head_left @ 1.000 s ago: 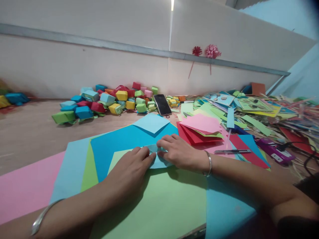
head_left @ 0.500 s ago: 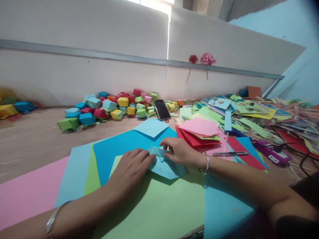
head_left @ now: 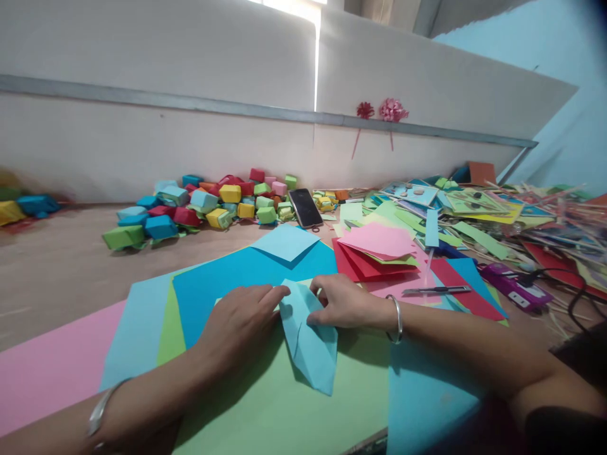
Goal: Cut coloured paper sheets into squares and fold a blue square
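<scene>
A folded light blue paper (head_left: pixel 310 344) lies between my hands, its pointed end toward me, over a pale green sheet (head_left: pixel 294 417). My left hand (head_left: pixel 244 316) grips its upper left edge with thumb and fingers; the fingers' undersides are hidden. On the right edge, my right hand (head_left: pixel 339 302) pinches the same paper between thumb and curled fingers. Just beyond the hands, a light blue square (head_left: pixel 287 243) rests on a darker blue sheet (head_left: pixel 213 278).
Small coloured paper boxes (head_left: pixel 161 226) and a phone (head_left: pixel 306 208) stand behind. To the right are pink and red papers (head_left: pixel 374 243), a cutter knife (head_left: pixel 436 290), a purple power strip (head_left: pixel 516 287) and a heap of sticks and cards.
The folded light blue paper has turned, so its long point now reaches toward me. My right hand has shifted slightly down along its edge.
</scene>
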`<state>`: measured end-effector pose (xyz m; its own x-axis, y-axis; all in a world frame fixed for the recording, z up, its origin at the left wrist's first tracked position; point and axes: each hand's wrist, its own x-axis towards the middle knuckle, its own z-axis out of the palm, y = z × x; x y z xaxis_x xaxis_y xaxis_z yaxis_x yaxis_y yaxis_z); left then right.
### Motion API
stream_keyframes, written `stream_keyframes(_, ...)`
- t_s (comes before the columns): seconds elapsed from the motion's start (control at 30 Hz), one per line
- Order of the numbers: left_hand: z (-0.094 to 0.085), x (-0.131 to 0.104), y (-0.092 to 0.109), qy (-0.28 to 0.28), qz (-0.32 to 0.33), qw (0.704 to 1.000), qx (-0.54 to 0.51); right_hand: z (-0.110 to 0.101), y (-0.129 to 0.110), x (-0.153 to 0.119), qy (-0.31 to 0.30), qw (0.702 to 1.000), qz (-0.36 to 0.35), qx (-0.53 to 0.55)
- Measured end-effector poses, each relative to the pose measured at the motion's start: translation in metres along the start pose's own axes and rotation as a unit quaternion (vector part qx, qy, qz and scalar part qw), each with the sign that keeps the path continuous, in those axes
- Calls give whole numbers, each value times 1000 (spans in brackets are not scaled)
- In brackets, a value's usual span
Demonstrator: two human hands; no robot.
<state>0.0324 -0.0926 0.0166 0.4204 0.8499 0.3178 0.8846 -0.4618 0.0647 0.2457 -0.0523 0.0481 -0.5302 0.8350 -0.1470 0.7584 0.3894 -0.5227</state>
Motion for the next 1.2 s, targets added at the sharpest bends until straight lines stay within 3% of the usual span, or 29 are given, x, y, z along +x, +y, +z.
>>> stream_keyframes(0.1,3,5,-4,18,-44,984,-173,0,-2,1,4,999,-10,41)
stream_keyframes(0.17,4,9,-3,46,-99,942,-317,2,-2,2,47,995,-18,91)
stream_keyframes(0.27,0,11,7,45,-209,825,-524,5,-2,3,115,978,-30,171)
stream_keyframes(0.37,-6,8,20,-21,-258,687,-679,11,0,2,148,965,-37,215)
stream_keyframes(0.43,-8,4,26,-46,-265,646,-714,14,0,1,150,962,-43,224)
stream_keyframes(0.6,-6,-1,29,-45,-299,683,-665,20,-5,-2,141,968,-75,196)
stream_keyframes(0.73,-6,0,31,-31,-333,661,-671,22,-7,-5,180,961,-91,191)
stream_keyframes(0.83,-9,0,33,-40,-319,650,-689,23,-6,-6,197,956,-92,195)
stream_keyframes(0.9,-12,0,33,-43,-314,627,-712,24,-5,-7,202,955,-106,189)
stream_keyframes(1.03,-17,3,33,-21,-352,584,-731,25,-3,-6,183,955,-146,184)
stream_keyframes(1.2,-18,4,31,-19,-397,578,-712,27,-4,-6,162,957,-179,159)
